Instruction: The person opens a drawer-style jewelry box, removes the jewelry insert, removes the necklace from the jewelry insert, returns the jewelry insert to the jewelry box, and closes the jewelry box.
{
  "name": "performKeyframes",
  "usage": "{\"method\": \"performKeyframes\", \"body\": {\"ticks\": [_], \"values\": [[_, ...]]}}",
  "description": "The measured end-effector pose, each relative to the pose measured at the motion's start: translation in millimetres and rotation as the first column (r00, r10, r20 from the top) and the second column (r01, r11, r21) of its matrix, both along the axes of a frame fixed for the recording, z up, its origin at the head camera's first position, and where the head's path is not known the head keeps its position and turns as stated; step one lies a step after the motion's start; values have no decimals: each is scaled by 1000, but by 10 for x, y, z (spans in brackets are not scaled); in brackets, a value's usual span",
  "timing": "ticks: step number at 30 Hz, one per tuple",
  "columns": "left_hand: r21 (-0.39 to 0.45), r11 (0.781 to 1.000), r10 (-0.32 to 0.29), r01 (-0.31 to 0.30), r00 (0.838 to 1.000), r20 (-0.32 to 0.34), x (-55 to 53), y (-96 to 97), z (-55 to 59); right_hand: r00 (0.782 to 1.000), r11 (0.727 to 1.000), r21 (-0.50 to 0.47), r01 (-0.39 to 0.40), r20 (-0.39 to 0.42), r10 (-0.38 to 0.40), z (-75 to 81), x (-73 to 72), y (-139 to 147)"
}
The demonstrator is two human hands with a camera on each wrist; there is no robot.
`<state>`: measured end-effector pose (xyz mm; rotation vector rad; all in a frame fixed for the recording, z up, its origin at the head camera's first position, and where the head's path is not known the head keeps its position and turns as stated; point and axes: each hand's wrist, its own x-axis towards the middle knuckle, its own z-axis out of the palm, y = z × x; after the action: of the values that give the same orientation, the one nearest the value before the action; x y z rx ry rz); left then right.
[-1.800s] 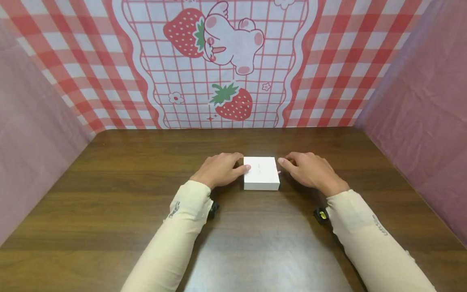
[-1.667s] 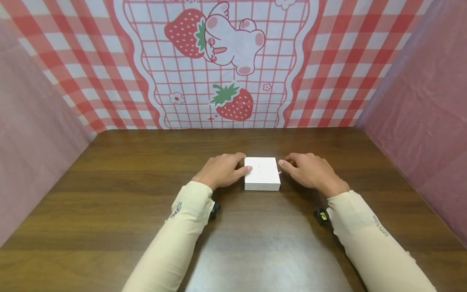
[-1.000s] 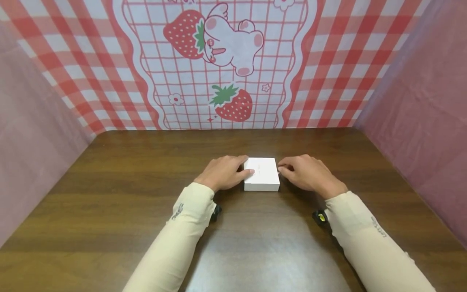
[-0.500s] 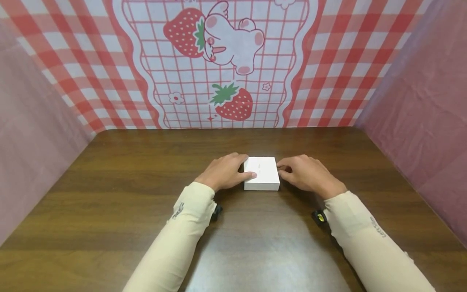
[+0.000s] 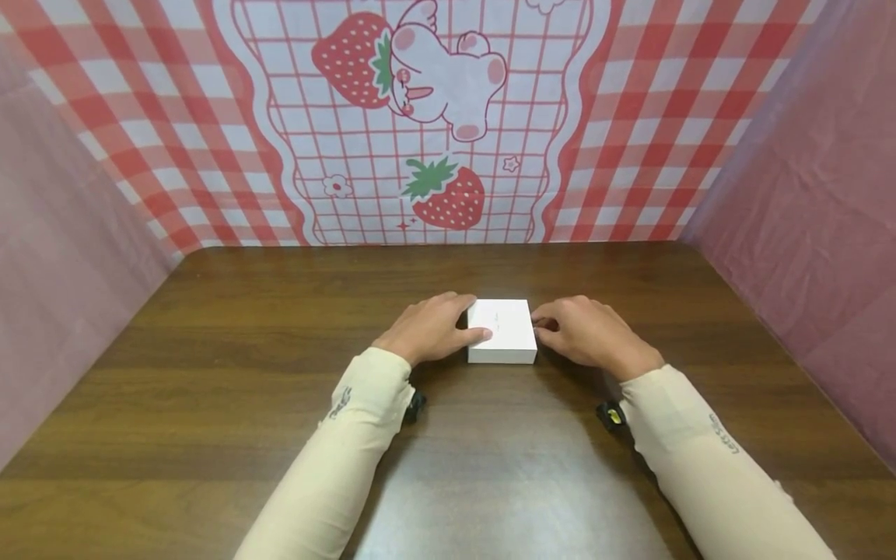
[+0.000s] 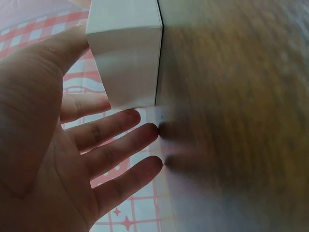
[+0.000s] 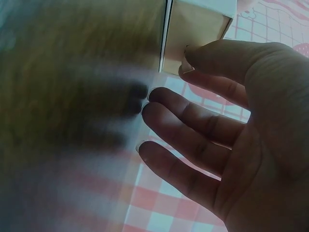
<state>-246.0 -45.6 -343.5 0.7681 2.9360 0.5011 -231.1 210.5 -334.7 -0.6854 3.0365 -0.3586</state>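
Observation:
A small white cardboard box (image 5: 502, 330) lies flat on the table, with faint print on its lid. My left hand (image 5: 430, 327) holds it at its left side, thumb over the lid and index finger at the far left corner. In the left wrist view the other fingers (image 6: 125, 150) extend beside the box, their tips near the table. My right hand (image 5: 588, 330) is at the box's right side. There, in the right wrist view, thumb and index finger pinch a small pale pull tab (image 7: 187, 67), mostly hidden by the fingertips; the remaining fingers (image 7: 188, 135) are slightly bent.
The brown wooden table (image 5: 210, 435) carries the box. A red-and-white checked cloth (image 5: 630, 117) with strawberry prints stands behind it. Pink cloth sides (image 5: 805, 171) close in the left and right. Dark wrist cameras (image 5: 611, 416) sit under the sleeves.
The right hand has moved slightly left, its thumb and index finger closing on the tab that stuck out from the box. The left thumb has slid a little further onto the lid.

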Motion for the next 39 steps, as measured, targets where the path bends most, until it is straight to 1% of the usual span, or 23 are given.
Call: {"method": "performKeyframes", "body": {"ticks": [7, 14, 21, 39], "values": [[5, 1000, -3, 3, 1000, 8, -6, -4, -12, 1000, 1000, 24, -6, -2, 6, 2, 1, -13], [11, 1000, 3, -4, 1000, 28, 0, -3, 2, 1000, 999, 48, -3, 18, 3, 10, 5, -15], [18, 1000, 3, -3, 999, 37, -3, -2, 7, 1000, 998, 67, -14, 9, 14, 13, -7, -21], [34, 999, 0, -1, 999, 36, -26, -4, -11, 1000, 998, 69, -11, -3, 11, 7, -16, -9]]}}
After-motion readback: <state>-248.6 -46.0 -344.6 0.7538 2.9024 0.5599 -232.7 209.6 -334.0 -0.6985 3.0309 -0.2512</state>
